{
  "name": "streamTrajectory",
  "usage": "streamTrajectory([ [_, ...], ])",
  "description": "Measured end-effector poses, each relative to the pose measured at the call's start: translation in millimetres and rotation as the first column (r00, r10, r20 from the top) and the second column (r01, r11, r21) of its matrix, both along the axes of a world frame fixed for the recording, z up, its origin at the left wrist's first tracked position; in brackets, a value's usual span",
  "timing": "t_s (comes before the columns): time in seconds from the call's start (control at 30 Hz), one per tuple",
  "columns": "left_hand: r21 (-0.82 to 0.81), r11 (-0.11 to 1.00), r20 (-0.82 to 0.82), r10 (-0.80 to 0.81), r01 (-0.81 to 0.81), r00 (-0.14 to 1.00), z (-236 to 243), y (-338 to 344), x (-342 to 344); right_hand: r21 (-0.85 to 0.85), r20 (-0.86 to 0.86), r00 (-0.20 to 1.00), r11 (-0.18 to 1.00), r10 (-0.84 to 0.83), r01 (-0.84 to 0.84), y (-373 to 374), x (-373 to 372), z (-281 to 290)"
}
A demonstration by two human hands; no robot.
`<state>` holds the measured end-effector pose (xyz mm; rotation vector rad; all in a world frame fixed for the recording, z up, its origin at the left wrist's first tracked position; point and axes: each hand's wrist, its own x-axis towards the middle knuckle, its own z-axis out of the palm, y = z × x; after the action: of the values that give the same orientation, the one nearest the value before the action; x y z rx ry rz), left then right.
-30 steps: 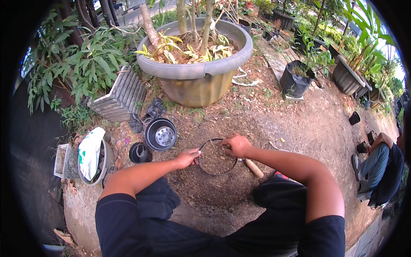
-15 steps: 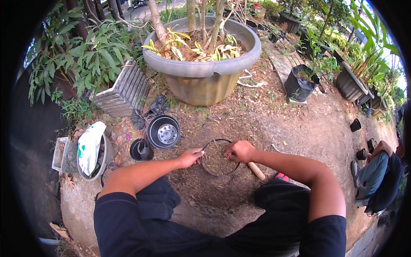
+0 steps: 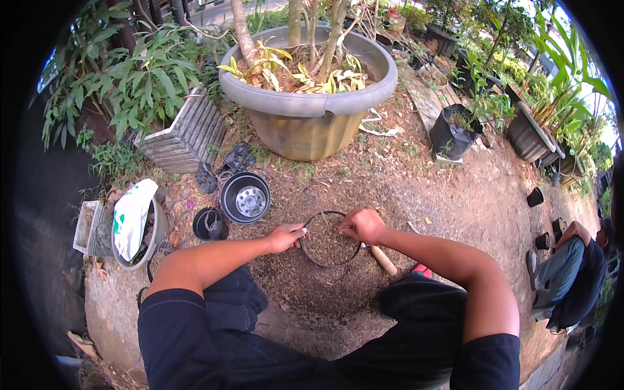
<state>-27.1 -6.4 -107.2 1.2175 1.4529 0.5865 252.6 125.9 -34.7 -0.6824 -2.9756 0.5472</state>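
Note:
A thin black hoop (image 3: 330, 267) is held just over the soil between my two hands. My left hand (image 3: 286, 238) pinches its left side between thumb and fingers. At the upper right of the hoop, my right hand (image 3: 363, 227) is closed on the rim with the fingers curled in. Beside my right wrist a tool's wooden handle (image 3: 383, 260) lies on the ground; its other end is hidden. Left of the hoop stand a black plastic pot with a perforated bottom (image 3: 249, 200) and a smaller black pot (image 3: 210, 225).
A large grey planter (image 3: 305, 130) with trunks stands ahead. To the left are a ribbed concrete block (image 3: 179, 140) and an oval planter (image 3: 156, 227) holding a white bag (image 3: 134, 214). A black plant bag (image 3: 452, 133) sits at right; another person (image 3: 572, 266) crouches at far right.
The view has shifted slightly, so the surroundings sit a little further left. Both hands keep their hold on the hoop, with hardly any movement.

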Motion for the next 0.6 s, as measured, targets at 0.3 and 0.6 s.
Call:
streamTrajectory([
  [0.3, 0.003, 1.000, -0.012, -0.022, 0.022, 1.000, -7.3, 2.8, -1.3, 0.126, -0.024, 0.954, 0.946, -0.299, 0.300, 28.5, 25.5, 7.8],
  [0.6, -0.184, 0.983, 0.084, 0.001, 0.014, 0.996, 22.1, 2.1, 1.1, 0.260, 0.144, 0.983, 0.963, -0.114, 0.073, 13.7, 13.2, 9.0],
])
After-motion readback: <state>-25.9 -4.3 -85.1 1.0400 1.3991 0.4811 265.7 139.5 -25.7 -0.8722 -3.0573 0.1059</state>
